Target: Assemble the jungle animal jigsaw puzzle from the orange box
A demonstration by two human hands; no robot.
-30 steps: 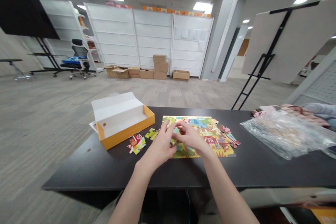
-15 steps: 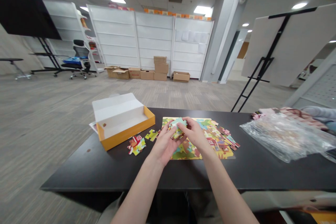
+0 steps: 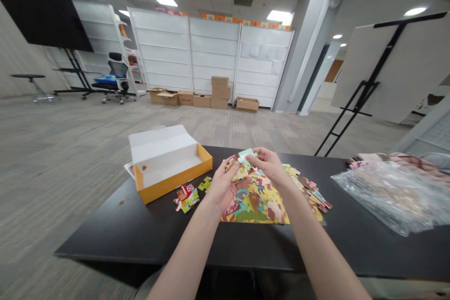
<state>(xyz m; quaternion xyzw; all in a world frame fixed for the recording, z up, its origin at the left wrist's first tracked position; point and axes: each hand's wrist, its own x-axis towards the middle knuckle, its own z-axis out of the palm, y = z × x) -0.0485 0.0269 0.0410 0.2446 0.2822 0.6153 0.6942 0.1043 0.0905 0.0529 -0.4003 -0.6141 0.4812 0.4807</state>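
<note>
Above the colourful puzzle sheet [image 3: 253, 201], my left hand [image 3: 224, 186] grips several yellow-green puzzle pieces [image 3: 240, 173]. My right hand [image 3: 267, 163] pinches a light green puzzle piece [image 3: 247, 154] at the upper right of those pieces, close against them. Loose pieces [image 3: 186, 198] with a red barn picture lie on the black table to the left of my left hand, and a green piece [image 3: 205, 183] is nearer to it. More pieces [image 3: 314, 193] rest at the right side of the sheet, partly behind my right forearm.
An open yellow box [image 3: 176, 176] with a white lid stands at the left of the black table [image 3: 140, 239]. Clear plastic bags [image 3: 393, 192] and folded cloth lie at the right. Cardboard boxes [image 3: 220, 91] and white shelves stand farther back.
My right hand has moved up and right with the light green piece, away from my left palm. The pieces in my left hand show more now. The view has shifted slightly.
</note>
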